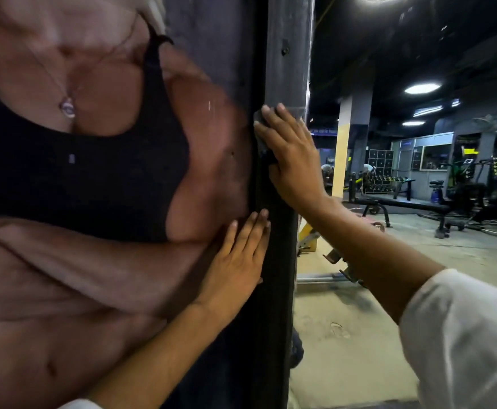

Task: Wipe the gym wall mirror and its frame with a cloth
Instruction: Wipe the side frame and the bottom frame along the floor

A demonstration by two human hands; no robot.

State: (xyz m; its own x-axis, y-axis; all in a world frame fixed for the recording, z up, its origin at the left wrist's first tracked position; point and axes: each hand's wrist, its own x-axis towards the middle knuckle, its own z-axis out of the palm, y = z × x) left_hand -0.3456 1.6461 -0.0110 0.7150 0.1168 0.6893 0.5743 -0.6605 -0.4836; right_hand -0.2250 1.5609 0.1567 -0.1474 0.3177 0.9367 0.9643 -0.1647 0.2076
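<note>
- Poster [79, 202]: fills the left half of the view. Printed muscular torso in a dark top; blurred up close.
- Mirror [418, 261]: right half of the view. It shows a gym floor, a flat bench [403, 206], weight racks further back and round ceiling lights [422, 88].
- Frame [273, 290]: dark vertical strip between poster and mirror, running top to bottom of the view. The upper part looks greyer and shinier, the lower part near black.
- Right sleeve [462, 335]: white, lower right corner. The bare forearm reaches up and left across the mirror to the frame.
- Right hand [291, 160]: palm flat on the frame at about mid height. Fingers straight and spread a little, pointing up and left, pressing the cloth to the frame. It presses rather than grips.
- Left hand [235, 267]: lower down, below the right hand and apart from it. Palm flat where the poster meets the frame, fingers straight and close together, pointing up. It holds nothing, and the fingertips reach the frame's left edge.
- Cloth [266, 156]: dark and small, mostly hidden under the right hand's fingers. Only its left edge shows against the frame, so it is hard to separate from the dark strip. Cannot tell its full shape or whether it is folded.
</note>
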